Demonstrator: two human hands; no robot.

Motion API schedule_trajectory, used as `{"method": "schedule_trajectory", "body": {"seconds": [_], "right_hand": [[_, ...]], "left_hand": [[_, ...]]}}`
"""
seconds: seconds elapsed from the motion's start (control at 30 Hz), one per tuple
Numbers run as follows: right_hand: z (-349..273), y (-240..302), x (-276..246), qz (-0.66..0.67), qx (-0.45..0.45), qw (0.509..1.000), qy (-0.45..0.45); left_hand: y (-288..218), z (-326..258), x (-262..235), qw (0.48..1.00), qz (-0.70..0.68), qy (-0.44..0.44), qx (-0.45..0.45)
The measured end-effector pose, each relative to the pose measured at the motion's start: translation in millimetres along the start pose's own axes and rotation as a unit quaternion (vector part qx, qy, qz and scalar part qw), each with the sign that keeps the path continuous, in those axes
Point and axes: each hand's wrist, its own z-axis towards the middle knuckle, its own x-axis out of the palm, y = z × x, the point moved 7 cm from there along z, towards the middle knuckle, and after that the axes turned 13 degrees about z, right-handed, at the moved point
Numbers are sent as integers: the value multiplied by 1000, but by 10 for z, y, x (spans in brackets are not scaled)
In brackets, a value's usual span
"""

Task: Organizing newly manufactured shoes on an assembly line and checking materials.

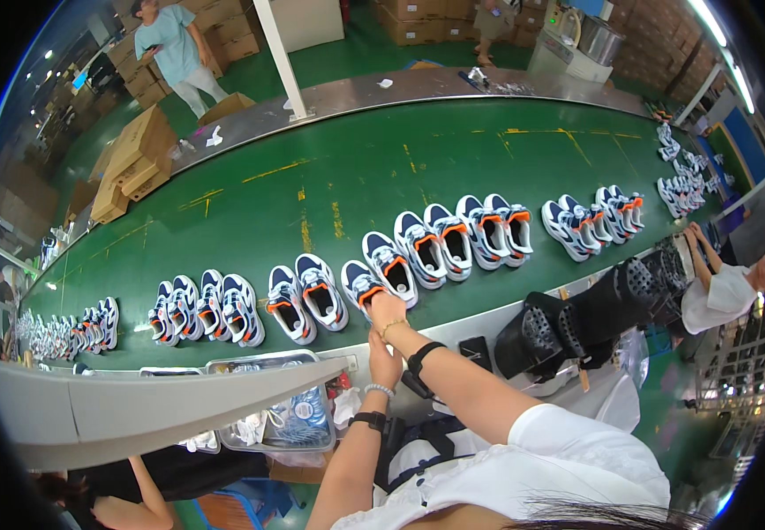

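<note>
Right hand (pixel 388 311) reaches to the opening of a navy-and-white shoe (pixel 359 281) on the near side of the green belt (pixel 250 212); its fingers are hidden, grip undetermined. The left hand (pixel 384 358) lies just below, by the right wrist; its closure cannot be told. Work on this shoe appears under way. Neighbouring shoes (pixel 407 231) look alike, so finished and outstanding ones cannot be separated. A clear plastic tray (pixel 330 422) holds blue-and-white items (pixel 301 417); the contents of the cartons (pixel 142 146) are not visible.
</note>
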Motion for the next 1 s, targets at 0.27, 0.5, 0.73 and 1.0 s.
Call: {"method": "schedule_trajectory", "body": {"seconds": [0.27, 0.5, 0.73, 1.0], "right_hand": [[35, 43, 341, 58, -19, 993, 98], [225, 96, 87, 45, -2, 995, 92], [-648, 56, -1644, 340, -129, 925, 107], [-2469, -1942, -5256, 259, 35, 871, -417]], "left_hand": [[159, 104, -191, 994, 105, 7, 33], [-123, 350, -102, 992, 96, -57, 64], [-704, 514, -402, 936, 195, -225, 187], [-976, 1218, 377, 942, 288, -96, 141]]}}
